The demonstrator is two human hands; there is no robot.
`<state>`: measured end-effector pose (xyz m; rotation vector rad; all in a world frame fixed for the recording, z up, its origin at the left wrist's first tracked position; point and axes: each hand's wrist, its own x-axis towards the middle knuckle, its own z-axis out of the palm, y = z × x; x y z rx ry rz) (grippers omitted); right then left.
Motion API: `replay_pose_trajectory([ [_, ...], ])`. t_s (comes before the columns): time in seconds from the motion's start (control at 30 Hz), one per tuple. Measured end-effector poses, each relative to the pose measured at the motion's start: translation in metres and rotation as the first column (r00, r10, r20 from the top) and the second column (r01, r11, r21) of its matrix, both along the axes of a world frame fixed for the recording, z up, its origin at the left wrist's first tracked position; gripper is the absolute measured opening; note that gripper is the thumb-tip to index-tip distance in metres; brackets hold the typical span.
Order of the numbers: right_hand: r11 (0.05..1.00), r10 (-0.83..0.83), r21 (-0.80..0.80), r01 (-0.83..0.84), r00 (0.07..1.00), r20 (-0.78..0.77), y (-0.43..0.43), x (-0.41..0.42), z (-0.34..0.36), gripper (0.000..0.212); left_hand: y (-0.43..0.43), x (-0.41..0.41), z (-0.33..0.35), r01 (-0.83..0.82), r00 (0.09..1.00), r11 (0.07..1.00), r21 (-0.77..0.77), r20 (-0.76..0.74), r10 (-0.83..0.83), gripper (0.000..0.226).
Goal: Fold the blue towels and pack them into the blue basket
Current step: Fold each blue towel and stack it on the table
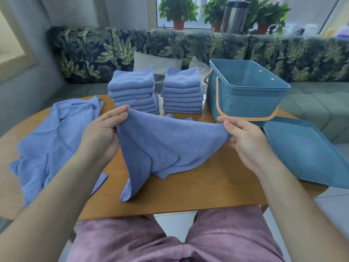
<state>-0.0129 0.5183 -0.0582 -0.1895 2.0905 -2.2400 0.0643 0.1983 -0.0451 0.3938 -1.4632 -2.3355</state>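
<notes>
- Head view: I have the left hand (102, 133) and the right hand (243, 140) each pinching a top corner of one blue towel (166, 146). It is lifted in front of the blue basket (243, 103), on my side of it, and its lower half lies crumpled on the bench (198, 190).
- Risk: the hanging cloth is bunched and twisted. Folding from this grip would likely give a crooked packet, so I judge it needs spreading flat first.
- Risk: the right hand is just beside the basket's handle (255, 120). A wide sweep could knock it, or catch the lid (306, 154) lying right of the basket, which seems to overhang the bench edge.
- Risk: the near folded stack (182, 91) and the far folded stack (134, 91) stand left of the basket, and a flick of the towel could topple them.
- Hidden: the basket's front wall covers its floor, so I cannot tell whether anything is packed.
- Hidden: the held towel covers the stack bases, and my left forearm cuts across the loose heap (52, 133) far left of the basket.
</notes>
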Motion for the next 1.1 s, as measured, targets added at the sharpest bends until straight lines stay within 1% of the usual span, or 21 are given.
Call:
replay_pose_trajectory([
  [0.07,1.0,0.004,-0.001,-0.004,0.999,-0.052,-0.003,-0.008,0.025,0.017,-0.009,-0.007,0.025,-0.036,0.999,0.999,-0.005,-0.034,0.036,0.021],
  [0.17,1.0,-0.009,0.016,0.011,0.993,-0.114,-0.007,-0.02,0.063,0.017,-0.018,-0.015,0.062,-0.145,0.987,0.988,-0.056,-0.083,0.141,0.021],
  [0.27,0.999,-0.03,0.035,0.037,0.982,-0.188,-0.014,-0.037,0.102,0.015,-0.025,-0.024,0.101,-0.165,0.98,0.983,-0.078,-0.126,0.155,0.022],
  [0.37,0.995,-0.052,0.064,0.07,0.966,-0.253,-0.021,-0.051,0.137,0.014,-0.03,-0.034,0.136,-0.11,0.985,0.992,-0.067,-0.14,0.1,0.024],
  [0.47,0.993,-0.058,0.083,0.085,0.957,-0.284,-0.027,-0.059,0.16,0.013,-0.03,-0.041,0.158,-0.077,0.989,0.993,-0.084,-0.134,0.066,0.028],
  [0.57,0.992,-0.05,0.095,0.081,0.955,-0.293,-0.029,-0.063,0.173,0.014,-0.031,-0.044,0.166,-0.056,0.995,0.995,-0.084,-0.082,0.049,0.034],
  [0.67,0.995,-0.026,0.089,0.053,0.96,-0.278,-0.026,-0.066,0.178,0.014,-0.033,-0.042,0.164,0.01,1.0,0.999,-0.048,-0.027,-0.012,0.042],
  [0.77,0.996,0.02,0.089,0.001,0.972,-0.235,-0.024,-0.067,0.176,0.016,-0.034,-0.039,0.156,0.129,0.991,0.991,-0.031,0.032,-0.128,0.056],
  [0.87,0.991,0.072,0.121,-0.049,0.978,-0.194,-0.025,-0.067,0.174,0.025,-0.033,-0.038,0.149,0.156,0.984,0.987,-0.023,0.088,-0.153,0.063],
  [0.93,0.989,0.089,0.131,-0.068,0.982,-0.166,-0.028,-0.068,0.173,0.034,-0.032,-0.038,0.148,0.14,0.986,0.99,0.002,0.095,-0.139,0.063],
  [1.0,0.989,0.078,0.132,-0.059,0.987,-0.144,-0.03,-0.07,0.172,0.04,-0.031,-0.039,0.149,0.121,0.989,0.991,0.06,0.077,-0.125,0.056],
  [1.03,0.991,0.055,0.128,-0.038,0.989,-0.136,-0.031,-0.071,0.172,0.038,-0.031,-0.039,0.151,0.117,0.991,0.99,0.084,0.061,-0.122,0.048],
  [1.1,0.994,0.005,0.105,0.008,0.992,-0.127,-0.032,-0.075,0.172,0.026,-0.031,-0.041,0.153,0.107,0.994,0.989,0.1,0.018,-0.11,0.03],
])
